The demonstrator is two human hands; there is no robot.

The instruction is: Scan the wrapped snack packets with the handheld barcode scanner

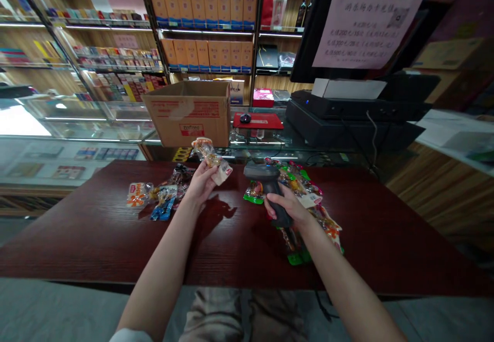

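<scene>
My left hand (201, 183) holds up a clear snack packet (210, 158) with an orange top and a white label, above the dark red table (96, 239). My right hand (287, 205) grips the handle of a grey barcode scanner (266, 180), whose head points left toward the packet. Under and behind my right hand lies a pile of snack packets (309, 198) with green and orange edges. A smaller heap of packets (158, 195) lies to the left of my left hand.
An open cardboard box (189, 113) stands on the glass counter (77, 126) behind the table. A black till machine (347, 118) with a paper sign (365, 25) sits at the back right. A red mat with a mouse (257, 120) lies between them. Stocked shelves (208, 18) fill the back wall.
</scene>
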